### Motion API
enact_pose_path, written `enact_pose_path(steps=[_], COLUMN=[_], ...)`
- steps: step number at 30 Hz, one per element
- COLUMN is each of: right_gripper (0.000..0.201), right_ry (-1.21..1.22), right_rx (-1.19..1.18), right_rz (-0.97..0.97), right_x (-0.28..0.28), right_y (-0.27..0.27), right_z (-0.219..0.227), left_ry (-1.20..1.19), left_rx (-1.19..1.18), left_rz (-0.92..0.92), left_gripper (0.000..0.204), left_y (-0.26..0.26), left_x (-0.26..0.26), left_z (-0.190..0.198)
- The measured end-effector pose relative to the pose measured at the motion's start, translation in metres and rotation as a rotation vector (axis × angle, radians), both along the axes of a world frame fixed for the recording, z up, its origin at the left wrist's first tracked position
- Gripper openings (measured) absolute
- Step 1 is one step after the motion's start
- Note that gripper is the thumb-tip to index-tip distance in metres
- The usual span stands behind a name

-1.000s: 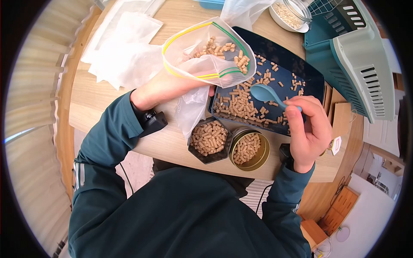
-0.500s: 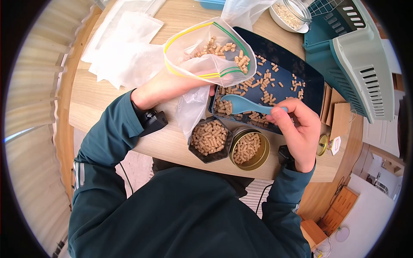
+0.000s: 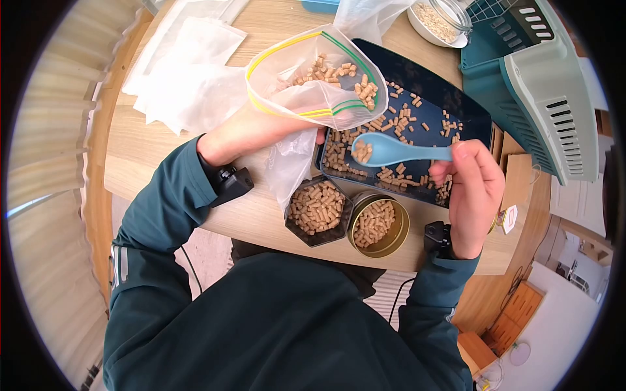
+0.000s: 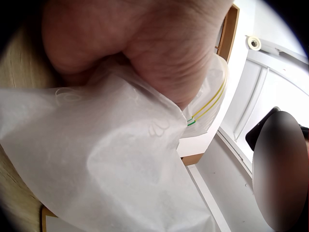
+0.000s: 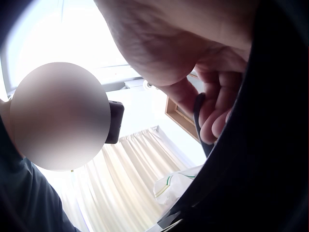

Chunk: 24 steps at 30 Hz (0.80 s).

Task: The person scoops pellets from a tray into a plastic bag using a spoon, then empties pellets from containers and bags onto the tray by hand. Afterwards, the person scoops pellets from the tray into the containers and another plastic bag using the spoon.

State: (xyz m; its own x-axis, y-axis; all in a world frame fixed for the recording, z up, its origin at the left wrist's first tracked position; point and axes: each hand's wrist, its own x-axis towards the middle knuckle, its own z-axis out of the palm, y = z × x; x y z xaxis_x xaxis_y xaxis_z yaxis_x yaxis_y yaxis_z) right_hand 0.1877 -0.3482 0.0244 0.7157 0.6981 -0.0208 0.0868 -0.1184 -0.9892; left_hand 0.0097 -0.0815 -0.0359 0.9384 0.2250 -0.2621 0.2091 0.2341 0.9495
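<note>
My left hand [image 4: 130, 43] grips a clear zip bag [image 4: 120, 145] from below. In the head view the mouth of the bag, edged in yellow and green, gapes over the left part of a dark blue tray [image 3: 437, 81], and wood pellets [image 3: 326, 73] lie inside. The bag hides most of that hand there. Over the tray, my right hand [image 3: 475, 186] pinches the handle end of a light blue plastic spoon [image 3: 407, 152]. A few pellets sit in its bowl, which points left toward the bag. More pellets [image 3: 345, 155] lie scattered across the tray, thickest at its near left.
Near the table edge stand a dark hexagonal container [image 3: 297, 233] and a round gold tin [image 3: 393, 245], both holding pellets. A pet carrier [image 3: 548, 111] is at the right, a white bowl [image 3: 424, 36] behind. White plastic bags [image 3: 189, 81] lie at the left.
The spoon first went down and left into the pellets at the tray's near left. It has since come up and back right with pellets in its bowl. The left hand and bag have barely moved.
</note>
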Motion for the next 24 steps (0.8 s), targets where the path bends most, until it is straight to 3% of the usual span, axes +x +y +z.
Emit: enact_pose_path(steps=[4,11,13,18,20,24], right_gripper=[0.02,0.025,0.023,0.02,0.018,0.012], right_ry=[0.032,-0.257,-0.43,-0.378,-0.347,-0.463], right_rx=[0.18,0.279,0.213,0.155,-0.007,-0.084], right_rz=[-0.211,-0.117,-0.006,-0.136,-0.212,-0.185], right_x=[0.0,-0.007,-0.01,-0.016,-0.018,-0.016], right_y=[0.001,0.004,0.005,0.01,0.014,0.013], right_z=[-0.002,-0.006,-0.005,-0.004,-0.002,-0.007], left_ry=[0.014,0.014,-0.042,-0.157,-0.077,-0.059], left_rx=[0.037,0.021,0.021,0.011,-0.014,0.01], left_rz=[0.006,0.012,0.018,0.042,0.021,0.017], left_gripper=[0.039,0.036,0.037,0.04,0.039,0.036], left_y=[-0.001,-0.002,-0.004,-0.005,-0.005,-0.005], left_x=[0.001,0.0,0.002,0.006,0.005,0.002], left_z=[0.002,0.005,-0.001,-0.003,0.002,0.004])
